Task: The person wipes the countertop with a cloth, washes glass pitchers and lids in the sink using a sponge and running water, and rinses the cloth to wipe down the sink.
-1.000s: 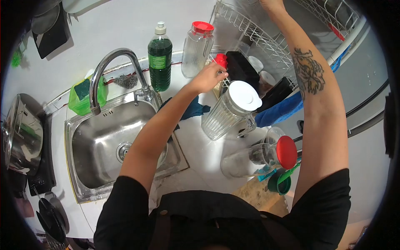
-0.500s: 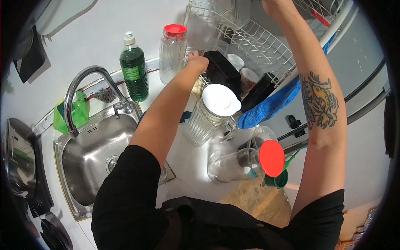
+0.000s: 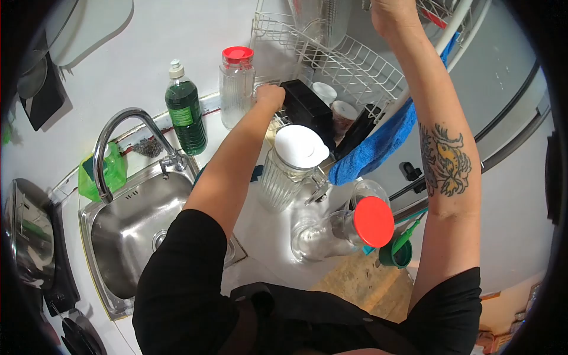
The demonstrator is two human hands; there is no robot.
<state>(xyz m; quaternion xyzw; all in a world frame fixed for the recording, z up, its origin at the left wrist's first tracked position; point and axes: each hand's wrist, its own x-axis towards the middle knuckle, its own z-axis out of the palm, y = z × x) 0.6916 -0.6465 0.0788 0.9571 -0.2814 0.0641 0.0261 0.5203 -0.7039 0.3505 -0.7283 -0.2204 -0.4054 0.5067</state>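
Black container (image 3: 307, 109), one: immediately beside the fingers of the left hand (image 3: 270, 94), on the side toward the wire rack. Left fingers: curled; whether they are clamped on anything cannot be told, their tips being hidden.

Glass pitchers with lids, two. First, the red-lidded pitcher (image 3: 236, 86): upright, just beside the left fingers on the side toward the sink. Second, the white-lidded pitcher (image 3: 284, 177): nearer the body than the left fingers, handle turned away from the sink.

Clear jar with red lid (image 3: 322, 236), one: farther toward the body from those fingers, on the table (image 3: 266, 236).

White-lidded tubs, two: the upper tub (image 3: 324, 93) and the lower tub (image 3: 344, 113), both past the black container from the left fingers.

Blue cloth (image 3: 373, 154), one: hanging, beyond the tubs from the left fingers.

Wire rack (image 3: 355, 65), one, white: between the two hands, a clear vessel (image 3: 319, 21) in its upper part. Right hand (image 3: 395, 10), one: at the top edge of the view, beside the rack; its fingers are cut off, so their state cannot be told.

Bottle of green liquid (image 3: 186, 112), one: beyond the red-lidded pitcher from the left fingers. Sink (image 3: 136, 236), one, with one faucet (image 3: 127, 118): farther out on that side.
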